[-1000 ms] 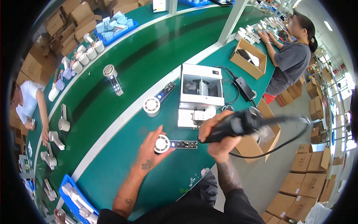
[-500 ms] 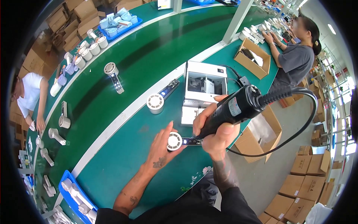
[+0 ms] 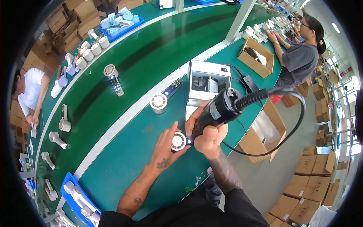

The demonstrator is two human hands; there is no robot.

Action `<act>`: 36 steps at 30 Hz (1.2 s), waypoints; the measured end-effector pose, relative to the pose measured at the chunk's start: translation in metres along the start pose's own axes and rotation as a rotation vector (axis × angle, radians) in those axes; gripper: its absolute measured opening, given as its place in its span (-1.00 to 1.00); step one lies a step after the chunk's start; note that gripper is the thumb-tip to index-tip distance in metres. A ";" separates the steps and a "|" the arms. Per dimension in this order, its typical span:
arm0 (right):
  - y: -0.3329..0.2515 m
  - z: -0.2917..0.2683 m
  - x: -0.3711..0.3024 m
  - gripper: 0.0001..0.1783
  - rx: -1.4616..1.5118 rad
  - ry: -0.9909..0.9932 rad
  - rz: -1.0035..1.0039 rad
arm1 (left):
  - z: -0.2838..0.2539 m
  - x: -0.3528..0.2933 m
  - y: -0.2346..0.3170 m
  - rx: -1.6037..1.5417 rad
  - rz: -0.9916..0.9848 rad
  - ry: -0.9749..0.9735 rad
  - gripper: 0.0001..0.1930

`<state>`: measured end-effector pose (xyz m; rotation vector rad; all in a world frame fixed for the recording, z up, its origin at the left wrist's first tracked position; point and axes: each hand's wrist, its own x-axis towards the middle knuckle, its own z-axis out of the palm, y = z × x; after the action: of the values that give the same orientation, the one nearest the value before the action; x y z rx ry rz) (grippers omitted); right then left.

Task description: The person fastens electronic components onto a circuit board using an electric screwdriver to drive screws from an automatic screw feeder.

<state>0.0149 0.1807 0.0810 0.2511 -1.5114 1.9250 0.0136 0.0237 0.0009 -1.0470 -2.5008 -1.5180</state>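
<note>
My left hand [image 3: 165, 148] steadies a small white handheld fan [image 3: 179, 140] on the green bench, its fingers and thumb around the round head. A dark circuit strip with a small light shows in the fan's opened handle. In my right hand [image 3: 210, 139] is a black electric screwdriver [image 3: 218, 112], gripped with the fingers wrapped round its body. The screwdriver slants down onto the handle near the fan head; its tip is hidden by my hand. Just beyond, another opened fan [image 3: 158, 103] rests on the bench beside a white machine with an open compartment [image 3: 209, 84].
Several fans, one of them an opened fan [image 3: 115, 80], lie on the green conveyor [image 3: 140, 56]. A blue tray [image 3: 70, 196] of fan parts stands at lower left. Cardboard boxes [image 3: 256, 56] are at right. Co-workers [image 3: 300, 53] work at both sides. The screwdriver's cable [image 3: 298, 130] loops rightward.
My right hand has shifted the screwdriver left along the handle, closer to the fan head. My left hand still holds the fan. Fans on the conveyor have shifted slightly.
</note>
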 end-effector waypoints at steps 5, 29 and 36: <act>-0.002 -0.002 -0.009 -0.05 -0.020 0.018 -0.010 | 0.001 -0.001 0.002 0.008 0.038 -0.007 0.02; -0.036 -0.005 -0.004 0.06 0.019 0.080 0.087 | -0.001 0.001 0.007 0.023 -0.061 -0.055 0.04; -0.023 0.000 -0.012 0.01 0.027 0.027 0.108 | -0.003 0.001 0.008 0.034 -0.064 -0.057 0.03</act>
<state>0.0378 0.1786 0.0935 0.1580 -1.5096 2.0264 0.0159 0.0241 0.0091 -1.0298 -2.6128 -1.4763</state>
